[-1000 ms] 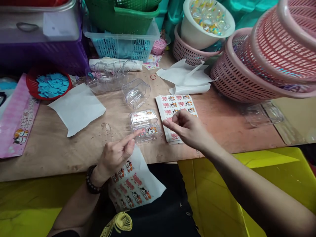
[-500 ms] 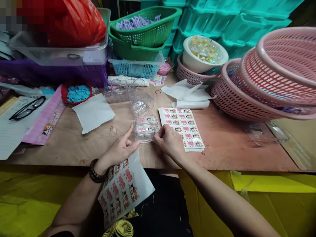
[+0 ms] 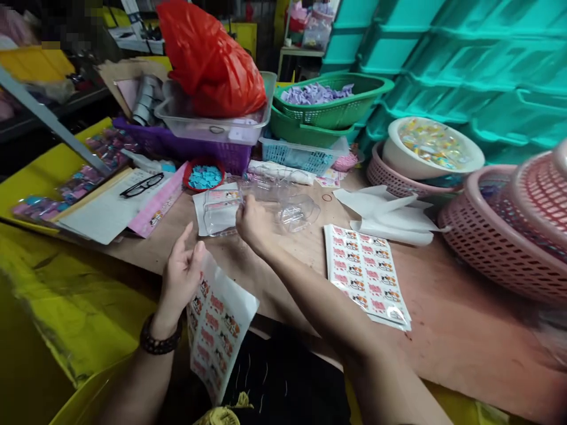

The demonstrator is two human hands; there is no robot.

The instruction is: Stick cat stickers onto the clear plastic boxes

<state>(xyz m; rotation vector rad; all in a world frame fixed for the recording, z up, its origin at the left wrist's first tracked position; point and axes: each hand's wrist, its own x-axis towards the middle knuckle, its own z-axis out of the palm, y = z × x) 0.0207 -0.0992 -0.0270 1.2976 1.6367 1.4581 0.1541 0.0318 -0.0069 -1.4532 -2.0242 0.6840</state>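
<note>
The right arm [image 3: 328,313] is extended forward and leftward across the front of the body, and the right hand [image 3: 254,221] is closed, with its fingertips hidden. The left forearm [image 3: 146,378] is angled upward from the lower left; the left hand [image 3: 181,277] is held nearer the torso — thumb [image 3: 198,255] and index finger [image 3: 182,239] raised and parted.

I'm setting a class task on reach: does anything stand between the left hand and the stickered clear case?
Nothing visible does: only tabletop and flat white paper separate the left hand from the stickered clear case, whose other side the right hand touches.
</note>
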